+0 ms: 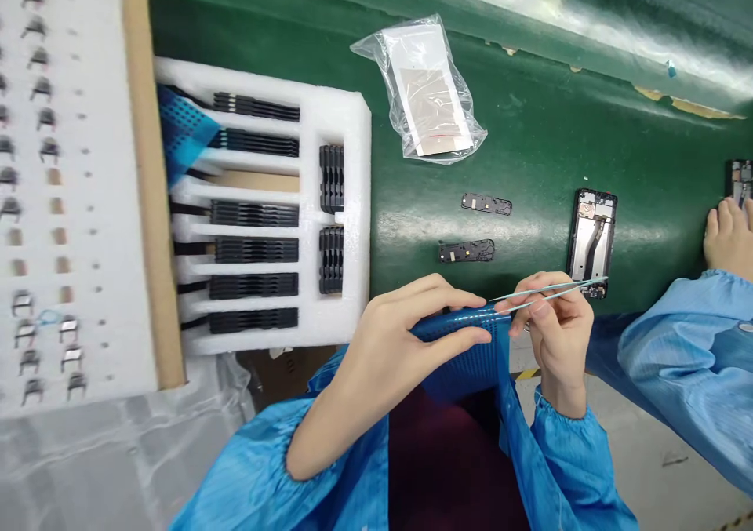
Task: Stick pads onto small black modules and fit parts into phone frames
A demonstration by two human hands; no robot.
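My left hand (405, 319) pinches a curved blue sheet with rows of small dots (459, 323) between thumb and fingers, near the bench's front edge. Pale blue tweezers (565, 288) are held in my right hand (556, 331). Their two prongs point left, slightly apart, towards the right end of the sheet. Whether the tips touch anything is too small to tell. Beyond my hands, two small black plastic parts (467, 251) (486, 203) lie on the green bench. An opened phone body (593, 237) with a silver inner plate lies behind my right hand.
On the left a white foam tray (347, 319) holds stacks of black parts (254, 250). A white board with rows of small clips (44, 115) overlaps that side. A clear bag (435, 92) lies further back. At far right is a co-worker's hand (729, 237) beside another device (738, 180).
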